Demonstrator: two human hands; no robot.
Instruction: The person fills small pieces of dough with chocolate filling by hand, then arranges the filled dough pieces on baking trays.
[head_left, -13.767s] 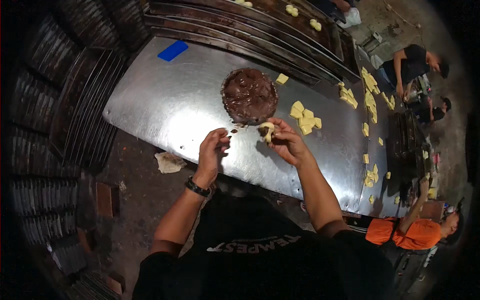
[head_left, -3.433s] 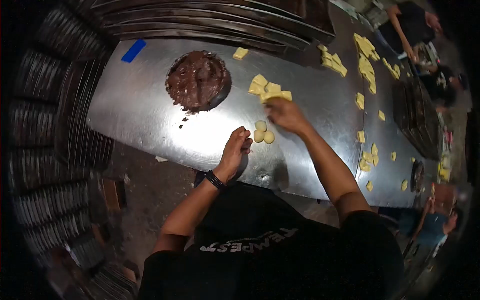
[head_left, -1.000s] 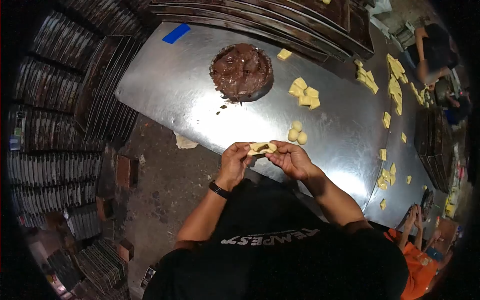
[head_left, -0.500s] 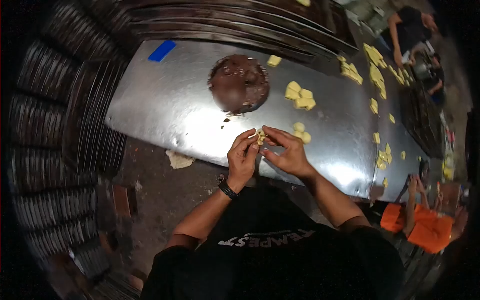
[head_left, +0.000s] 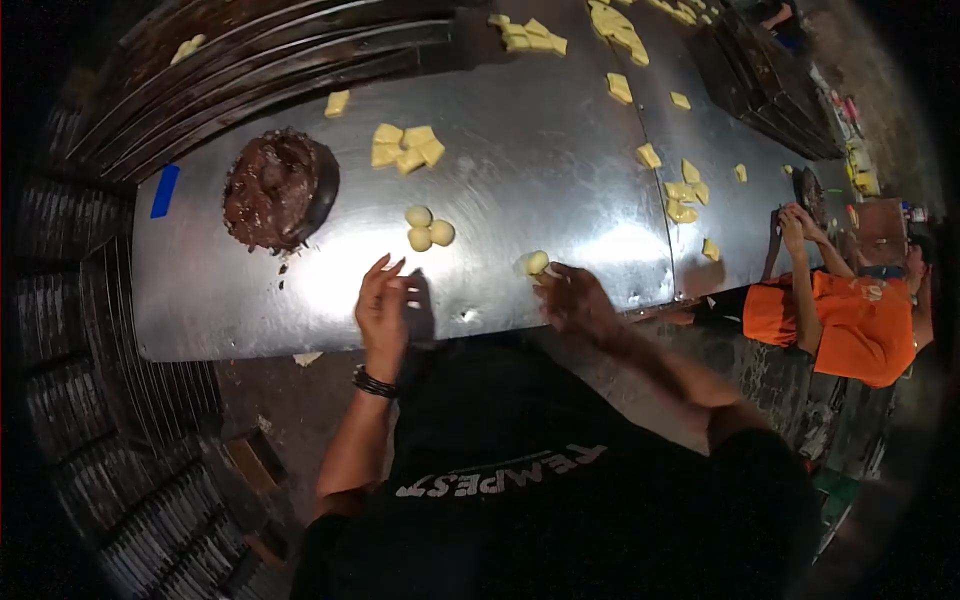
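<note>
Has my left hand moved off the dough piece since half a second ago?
Yes. The left hand is open and apart from the dough ball, which the right hand holds at the metal table, right of the three finished balls.

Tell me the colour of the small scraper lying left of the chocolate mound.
Blue scraper, seen in the head view.

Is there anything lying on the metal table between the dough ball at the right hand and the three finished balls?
Nothing visible does. The dough ball sits at the fingertips of the right hand, and only bare steel table shows between it and the cluster of three balls. The left hand hovers nearer the table's edge, off that line.
</note>
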